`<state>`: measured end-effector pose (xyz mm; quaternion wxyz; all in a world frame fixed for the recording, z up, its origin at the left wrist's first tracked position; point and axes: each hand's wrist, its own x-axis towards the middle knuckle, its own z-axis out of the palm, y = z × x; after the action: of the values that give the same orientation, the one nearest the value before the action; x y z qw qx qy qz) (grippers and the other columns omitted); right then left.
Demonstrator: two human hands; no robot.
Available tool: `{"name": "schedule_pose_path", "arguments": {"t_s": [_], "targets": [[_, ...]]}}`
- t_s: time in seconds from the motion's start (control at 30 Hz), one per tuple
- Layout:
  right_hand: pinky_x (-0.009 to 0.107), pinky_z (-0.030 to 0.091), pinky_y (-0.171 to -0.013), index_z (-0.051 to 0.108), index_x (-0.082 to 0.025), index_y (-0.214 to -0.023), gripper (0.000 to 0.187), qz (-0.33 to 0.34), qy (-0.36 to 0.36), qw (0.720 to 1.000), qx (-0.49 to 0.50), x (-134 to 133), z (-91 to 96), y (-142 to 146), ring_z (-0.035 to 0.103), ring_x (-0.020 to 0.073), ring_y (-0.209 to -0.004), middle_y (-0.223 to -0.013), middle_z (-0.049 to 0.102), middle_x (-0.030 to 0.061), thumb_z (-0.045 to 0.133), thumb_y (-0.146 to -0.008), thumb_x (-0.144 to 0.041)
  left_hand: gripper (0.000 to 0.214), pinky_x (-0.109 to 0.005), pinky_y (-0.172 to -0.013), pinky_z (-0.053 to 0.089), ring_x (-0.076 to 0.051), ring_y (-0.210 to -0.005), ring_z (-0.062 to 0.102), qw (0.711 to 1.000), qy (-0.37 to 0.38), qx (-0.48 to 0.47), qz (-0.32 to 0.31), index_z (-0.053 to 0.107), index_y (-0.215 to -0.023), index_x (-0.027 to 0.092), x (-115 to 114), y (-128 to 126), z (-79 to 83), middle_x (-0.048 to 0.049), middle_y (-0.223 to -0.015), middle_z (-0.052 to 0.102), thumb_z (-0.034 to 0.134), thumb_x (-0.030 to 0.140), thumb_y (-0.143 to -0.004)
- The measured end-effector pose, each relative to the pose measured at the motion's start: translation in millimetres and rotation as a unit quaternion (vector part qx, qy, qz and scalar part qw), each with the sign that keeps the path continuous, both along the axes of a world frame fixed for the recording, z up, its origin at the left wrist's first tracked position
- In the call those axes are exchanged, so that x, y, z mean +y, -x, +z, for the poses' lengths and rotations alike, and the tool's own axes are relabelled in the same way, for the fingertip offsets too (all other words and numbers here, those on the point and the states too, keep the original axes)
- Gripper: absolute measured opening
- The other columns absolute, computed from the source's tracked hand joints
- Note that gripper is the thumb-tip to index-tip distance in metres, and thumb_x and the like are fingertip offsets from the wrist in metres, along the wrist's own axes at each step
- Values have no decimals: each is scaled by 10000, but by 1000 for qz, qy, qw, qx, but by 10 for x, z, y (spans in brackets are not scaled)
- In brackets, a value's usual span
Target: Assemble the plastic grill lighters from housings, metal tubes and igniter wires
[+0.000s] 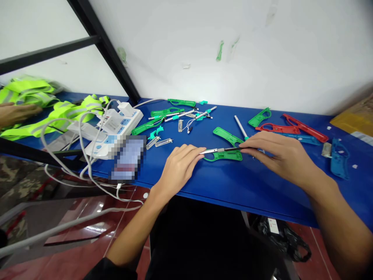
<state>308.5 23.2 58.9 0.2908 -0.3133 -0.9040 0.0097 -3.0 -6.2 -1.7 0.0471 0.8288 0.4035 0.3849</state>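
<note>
A thin silver-and-black rod (220, 150) runs level between my two hands above the blue table. My left hand (183, 165) pinches its silver left end, and the fingers of my right hand (272, 153) are closed on its black right end. I cannot make out whether it is one piece or two. Just beneath it lies a green plastic lighter shell (223, 156), with another green shell half (227, 136) behind. A white metal tube (240, 126) with a teal end lies by my right hand, which partly hides it.
Several green shells, tubes and clear fuel tanks (163, 142) lie left of centre. Red shells (305, 127) and a blue shell (339, 159) are at right. A power strip (125, 124), cables and phone (129, 159) sit left; beyond the black frame, another person's hand (17, 114) touches yellow reflective straps (61, 112).
</note>
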Motion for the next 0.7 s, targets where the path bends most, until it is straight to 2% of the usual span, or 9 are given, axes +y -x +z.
{"name": "schedule_pose_path", "arguments": {"t_s": [0.17, 0.4, 0.57, 0.7], "targets": [[365, 644, -799, 783, -311, -1143, 217, 7, -56, 998, 1, -30, 59, 52, 805, 228, -916, -1088, 834, 25, 657, -1039, -170, 280, -336, -772, 449, -185, -905, 654, 1000, -2, 11, -4, 708, -1352, 196, 0, 15, 17, -62, -1090, 786, 528, 253, -1146], [338, 624, -806, 755, -294, -1152, 221, -12, -121, 992, -20, -42, 67, 46, 790, 207, -925, -1080, 826, 22, 689, -1018, -131, 293, -336, -763, 428, -179, -888, 630, 999, 13, 0, -31, 707, -1341, 161, -18, 24, 47, -61, -1068, 786, 501, 253, -1154], [309, 606, -787, 754, -248, -1167, 198, -5, -122, 992, -35, -8, 22, 21, 778, 192, -933, -1102, 814, 42, 671, -1030, -133, 299, -334, -737, 407, -173, -865, 619, 999, 4, 8, -37, 716, -1321, 155, -14, 24, 53, -54, -1049, 785, 490, 266, -1159], [308, 611, -801, 766, -267, -1177, 230, -1, -117, 993, -36, -28, 32, 18, 779, 189, -939, -1113, 818, 32, 664, -1027, -126, 309, -332, -745, 426, -175, -874, 640, 999, 11, 20, -33, 712, -1319, 168, -19, 14, 49, -57, -1052, 785, 479, 301, -1166]]}}
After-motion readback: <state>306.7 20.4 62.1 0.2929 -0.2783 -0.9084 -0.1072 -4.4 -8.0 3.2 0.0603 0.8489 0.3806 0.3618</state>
